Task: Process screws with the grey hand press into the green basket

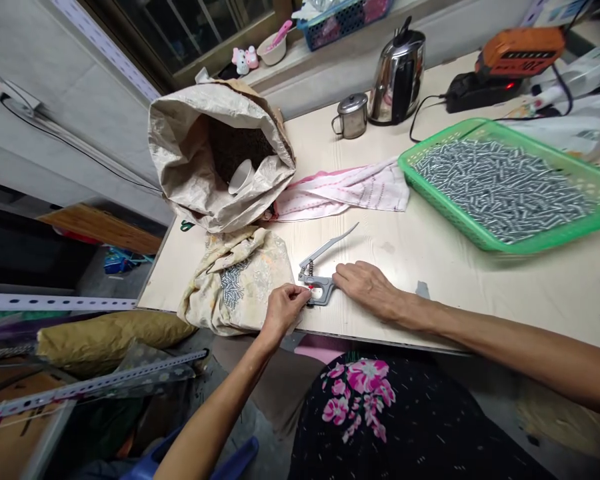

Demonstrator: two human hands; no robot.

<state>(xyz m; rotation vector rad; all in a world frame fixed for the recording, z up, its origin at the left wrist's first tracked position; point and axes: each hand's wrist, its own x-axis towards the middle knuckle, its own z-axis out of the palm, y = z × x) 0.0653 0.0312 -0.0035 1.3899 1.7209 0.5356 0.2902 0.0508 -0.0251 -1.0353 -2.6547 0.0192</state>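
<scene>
Grey snap-fastener pliers (322, 289) lie near the table's front edge, their upper handle (333, 244) raised and a spring below it. My left hand (284, 309) is closed in a pinch at the jaw, beside a small red part (311, 287); whatever its fingertips hold is too small to make out. My right hand (365, 287) is closed at the right end of the pliers, its curled fingers hiding the lower handle. Left of the pliers, a stained cream cloth (265, 267) carries a small pile of metal pins (233, 285).
Behind the cloth, an open woven sack (180, 133) holds a white cup (241, 177). A pink-striped towel (350, 192) lies mid-table. At right stands a green basket (460, 217) full of metal pins. A metal mug (353, 117), kettle (397, 77) and orange battery (520, 52) line the back.
</scene>
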